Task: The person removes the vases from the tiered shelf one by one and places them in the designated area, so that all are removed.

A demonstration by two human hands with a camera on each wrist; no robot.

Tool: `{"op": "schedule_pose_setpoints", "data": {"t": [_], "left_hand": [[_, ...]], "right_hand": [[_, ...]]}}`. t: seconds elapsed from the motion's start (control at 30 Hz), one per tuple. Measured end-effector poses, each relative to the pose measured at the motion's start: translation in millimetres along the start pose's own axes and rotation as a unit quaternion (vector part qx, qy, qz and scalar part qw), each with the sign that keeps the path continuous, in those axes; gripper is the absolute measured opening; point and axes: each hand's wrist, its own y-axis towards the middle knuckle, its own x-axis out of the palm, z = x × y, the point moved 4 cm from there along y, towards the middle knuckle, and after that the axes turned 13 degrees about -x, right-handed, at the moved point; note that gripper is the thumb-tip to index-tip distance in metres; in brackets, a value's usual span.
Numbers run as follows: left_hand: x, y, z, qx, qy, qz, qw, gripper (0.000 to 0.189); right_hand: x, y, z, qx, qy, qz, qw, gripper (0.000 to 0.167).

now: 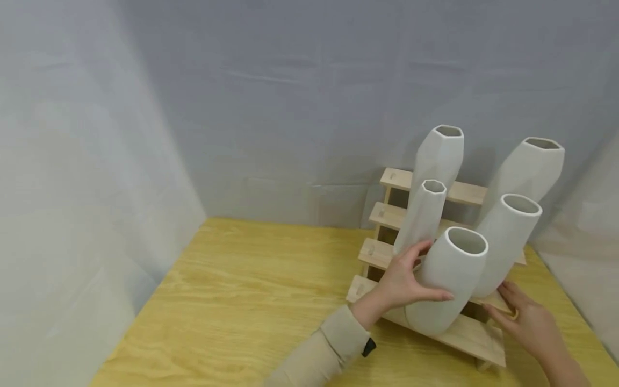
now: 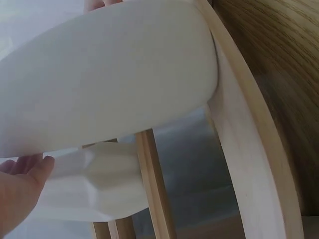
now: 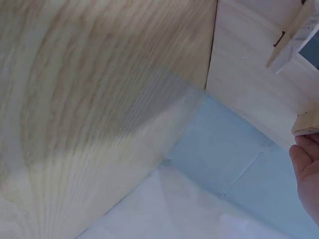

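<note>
A tall white vase (image 1: pixel 450 279) with a round mouth stands on the lowest step of a tiered wooden display stand (image 1: pixel 471 336). My left hand (image 1: pixel 398 282) grips this vase from the left side, thumb across its front and fingers around the back. At the stand's right side, my right hand (image 1: pixel 532 320) holds the end of the second step between thumb and fingers. In the right wrist view, its fingers (image 3: pixel 309 152) touch the end of a board (image 3: pixel 306 123). Another round-mouthed white vase (image 1: pixel 508 242) stands just above that hand.
A slim faceted vase (image 1: pixel 420 220) stands behind the left hand. Two taller faceted vases (image 1: pixel 442 156), (image 1: pixel 527 169) rise at the back of the stand. The stand sits on the right of a yellow wood-grain table (image 1: pixel 232 290), with pale cloth (image 1: pixel 290 107) hanging behind.
</note>
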Motion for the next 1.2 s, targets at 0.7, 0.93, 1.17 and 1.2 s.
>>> {"op": "schedule_pose_setpoints", "data": {"t": [0.7, 0.93, 1.17, 1.2], "left_hand": [[5.6, 7.3, -0.8, -0.05, -0.032, 0.004, 0.9982, 0.072], [13.8, 5.4, 4.9, -0.044, -0.022, 0.024, 0.9985, 0.07], [5.5, -1.8, 5.7, -0.081, -0.043, 0.042, 0.9949, 0.07], [3.8, -2.7, 5.5, -0.081, -0.046, 0.043, 0.9947, 0.07]], "right_hand": [[2.0, 10.1, 3.5, -0.011, 0.005, -0.013, 0.9998, 0.061], [-3.2, 1.2, 4.9, -0.001, 0.008, -0.03, 0.9995, 0.064], [1.4, 10.0, 4.0, -0.027, 0.007, -0.031, 0.9991, 0.064], [2.6, 11.5, 3.8, -0.028, 0.009, -0.032, 0.9991, 0.064]]}}
